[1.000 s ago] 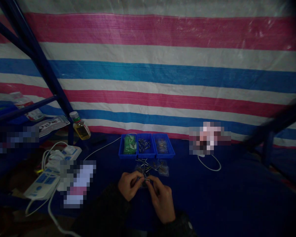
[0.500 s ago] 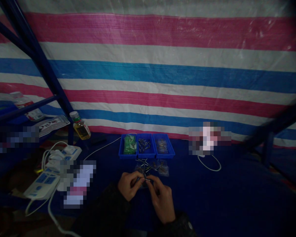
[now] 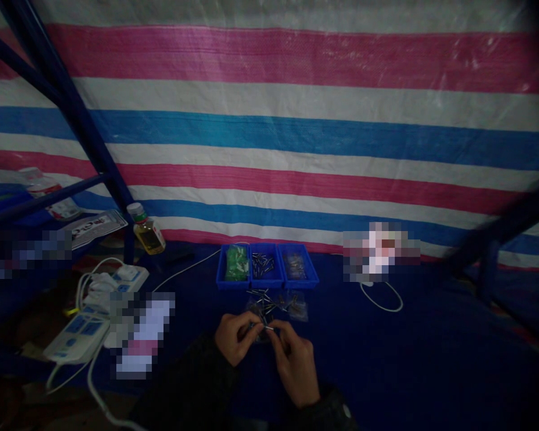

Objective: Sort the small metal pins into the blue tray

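Fingertips of my left hand (image 3: 237, 336) and my right hand (image 3: 295, 362) meet over the blue surface, both pinched closed on a small metal rod (image 3: 268, 327). Its ends are partly hidden by the fingers, and its exact kind is too small to make out. Just beyond my hands lies a loose pile of similar dark and shiny metal rods (image 3: 265, 298). Beside the pile, to the right, is a clear plastic bag (image 3: 299, 306) with small parts in it.
Behind the pile stand three joined blue trays (image 3: 266, 284), holding green packets (image 3: 236, 263), metal rods (image 3: 263, 263) and bagged parts (image 3: 295, 265). At left are a bottle (image 3: 147, 230), power strips (image 3: 74, 338) and cables. A striped sheet (image 3: 296, 137) hangs behind.
The fingertips and the rod have shifted very slightly; both hands keep their pinch in nearly the same place. The trays and pile look unchanged.
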Tool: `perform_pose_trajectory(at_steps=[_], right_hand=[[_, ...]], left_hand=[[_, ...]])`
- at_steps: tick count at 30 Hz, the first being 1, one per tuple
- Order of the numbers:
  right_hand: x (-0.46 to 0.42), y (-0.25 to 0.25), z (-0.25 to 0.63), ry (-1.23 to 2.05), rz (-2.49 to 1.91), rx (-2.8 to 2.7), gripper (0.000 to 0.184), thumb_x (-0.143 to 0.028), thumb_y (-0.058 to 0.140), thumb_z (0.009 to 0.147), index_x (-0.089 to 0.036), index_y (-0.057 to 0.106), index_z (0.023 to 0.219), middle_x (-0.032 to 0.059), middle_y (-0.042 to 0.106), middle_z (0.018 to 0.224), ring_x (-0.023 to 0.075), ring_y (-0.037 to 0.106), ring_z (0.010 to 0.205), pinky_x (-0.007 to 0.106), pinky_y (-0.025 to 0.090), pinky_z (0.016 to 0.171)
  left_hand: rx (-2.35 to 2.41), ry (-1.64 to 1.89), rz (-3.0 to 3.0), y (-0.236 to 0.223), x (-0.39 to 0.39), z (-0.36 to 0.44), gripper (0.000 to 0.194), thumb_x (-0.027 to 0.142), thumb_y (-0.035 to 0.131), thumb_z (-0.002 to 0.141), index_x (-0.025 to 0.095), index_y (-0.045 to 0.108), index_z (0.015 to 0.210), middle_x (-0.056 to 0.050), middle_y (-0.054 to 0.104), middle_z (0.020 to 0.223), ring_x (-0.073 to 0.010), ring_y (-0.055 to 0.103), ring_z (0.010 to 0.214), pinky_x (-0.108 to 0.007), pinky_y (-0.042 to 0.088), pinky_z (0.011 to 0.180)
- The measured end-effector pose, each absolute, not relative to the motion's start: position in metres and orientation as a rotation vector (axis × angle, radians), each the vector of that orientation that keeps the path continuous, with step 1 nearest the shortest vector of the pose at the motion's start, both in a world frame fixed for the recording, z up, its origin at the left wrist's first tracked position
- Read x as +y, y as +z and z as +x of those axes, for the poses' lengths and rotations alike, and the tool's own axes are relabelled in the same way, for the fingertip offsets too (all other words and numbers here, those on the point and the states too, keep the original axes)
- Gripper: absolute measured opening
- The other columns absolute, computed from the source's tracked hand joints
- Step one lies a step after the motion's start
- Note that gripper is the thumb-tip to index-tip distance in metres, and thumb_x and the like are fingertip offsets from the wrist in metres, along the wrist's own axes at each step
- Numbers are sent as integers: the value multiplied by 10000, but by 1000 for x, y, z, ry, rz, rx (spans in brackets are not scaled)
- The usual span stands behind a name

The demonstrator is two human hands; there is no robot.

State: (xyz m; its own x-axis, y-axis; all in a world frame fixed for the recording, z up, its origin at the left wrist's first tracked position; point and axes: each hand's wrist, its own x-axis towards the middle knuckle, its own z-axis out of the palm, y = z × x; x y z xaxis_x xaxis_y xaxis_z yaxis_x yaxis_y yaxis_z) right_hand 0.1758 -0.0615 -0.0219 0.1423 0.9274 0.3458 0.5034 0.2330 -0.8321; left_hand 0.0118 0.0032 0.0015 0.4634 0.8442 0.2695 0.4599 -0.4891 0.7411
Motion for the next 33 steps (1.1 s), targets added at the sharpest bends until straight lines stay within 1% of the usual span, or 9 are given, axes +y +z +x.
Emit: perform_pose_trajectory(at_steps=[6,8,11,13,19,21,24,27,33], right_hand=[[-61,-18,177,524,-1402,-1483,341,-386,449,1045,-191,680,886,-3,645,662,120,587,537,208,408,549],[-61,-17,177,528,-1406,-1471,321,-393,463,1039,-192,685,922,-12,634,640,121,584,524,209,404,538],[-62,-17,177,521,-1412,-1471,291,-407,496,1023,-185,684,1007,-59,518,532,107,497,438,205,358,474],[-62,-17,177,516,-1418,-1474,292,-401,490,1026,-187,682,975,-65,488,517,103,470,425,203,348,464],[-62,-15,178,531,-1395,-1456,338,-378,433,1045,-197,664,879,12,667,708,136,619,574,213,423,564],[-62,-15,178,522,-1406,-1448,318,-386,454,1036,-195,673,907,-7,632,654,129,586,534,211,408,537],[-62,-17,177,496,-1423,-1450,278,-398,511,1011,-182,684,989,-67,479,523,104,463,431,201,351,465],[-62,-18,177,476,-1423,-1467,274,-385,509,1011,-186,681,934,-80,421,498,95,428,407,200,324,444],[-62,-16,179,499,-1403,-1447,317,-360,447,1035,-200,653,855,-9,624,648,124,568,522,209,402,530]], left_hand=[[1066,828,2147,0,5,10,261,338,582,950,161,731,830,95,300,464,-81,373,408,-223,274,486],[1065,836,2143,-1,5,10,261,342,580,951,162,730,836,96,299,462,-82,369,403,-225,270,479],[1078,864,2129,-2,5,10,256,339,581,950,161,729,841,95,293,468,-82,364,403,-226,264,475],[1076,870,2126,-3,5,10,253,336,585,945,164,731,829,94,297,463,-82,363,402,-225,262,474],[1067,872,2113,-3,5,11,260,341,592,939,165,735,813,97,287,442,-82,344,387,-228,249,464],[1080,874,2107,-1,5,11,259,339,590,940,165,732,810,96,291,449,-82,348,391,-229,252,467],[1103,880,2102,1,4,11,255,337,590,941,166,728,812,95,290,461,-84,362,402,-228,263,476],[1109,877,2105,2,3,11,254,338,591,944,169,727,812,95,289,462,-85,360,407,-228,263,479],[1095,875,2108,1,4,11,260,344,599,944,163,734,814,94,291,467,-82,357,410,-226,266,487]])
